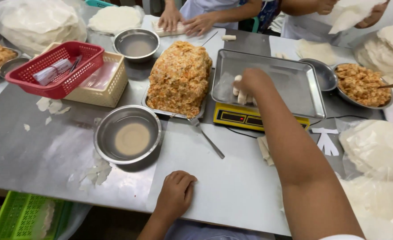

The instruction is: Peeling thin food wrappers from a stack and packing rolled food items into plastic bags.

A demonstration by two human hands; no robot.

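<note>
My right hand [253,82] reaches forward over the near left corner of a steel tray [289,80] that sits on a yellow scale [241,118]. Its fingers close on a pale rolled wrapper [237,84], with two more rolls [245,98] lying in the tray just under it. My left hand [175,193] rests on the white board [218,178] near the table's front edge, fingers curled, holding nothing. A big mound of orange filling [178,78] stands left of the tray.
A steel bowl of cloudy liquid [127,134] sits front left, another bowl [136,43] behind. Red basket [56,69] stacked on a cream basket. Bagged wrappers [378,178] at right. A bowl of filling [363,84] far right. Other people's hands [185,22] work across the table.
</note>
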